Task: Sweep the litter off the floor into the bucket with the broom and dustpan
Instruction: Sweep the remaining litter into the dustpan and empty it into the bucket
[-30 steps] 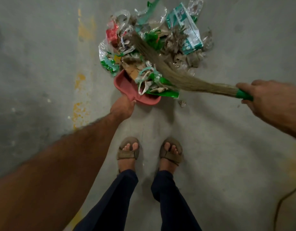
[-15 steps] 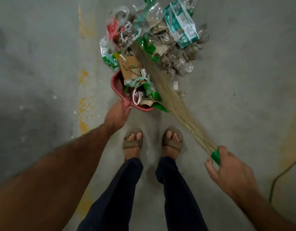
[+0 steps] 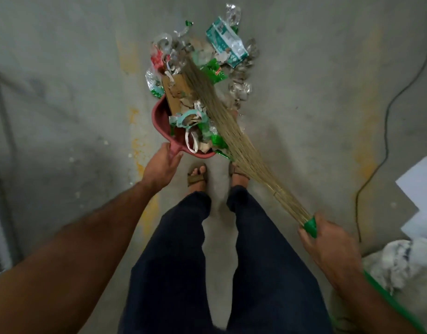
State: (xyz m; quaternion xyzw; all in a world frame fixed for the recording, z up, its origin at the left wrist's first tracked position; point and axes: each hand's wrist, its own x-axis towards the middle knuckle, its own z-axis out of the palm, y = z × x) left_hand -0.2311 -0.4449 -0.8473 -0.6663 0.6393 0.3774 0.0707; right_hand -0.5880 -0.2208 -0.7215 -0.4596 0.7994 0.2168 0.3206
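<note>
On the bare concrete floor [image 3: 304,116], light crumpled litter [image 3: 207,75] ahead of the left hand [image 3: 160,168], which grips the rigid dustpan [image 3: 159,116] handle, should yield easily to the springy grass broom [image 3: 231,131] the right hand [image 3: 328,247] clasps at its green collar.

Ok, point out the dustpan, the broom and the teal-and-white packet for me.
dustpan [image 3: 159,114], head view, on its bare red left wall.
broom [image 3: 234,138], head view, on the middle of the straw bristles.
teal-and-white packet [image 3: 225,42], head view, on its printed face at the far end of the litter.

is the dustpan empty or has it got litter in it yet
Partly loaded. The red dustpan holds cardboard, torn paper and green wrappers, but more litter lies on the floor beyond it.
</note>
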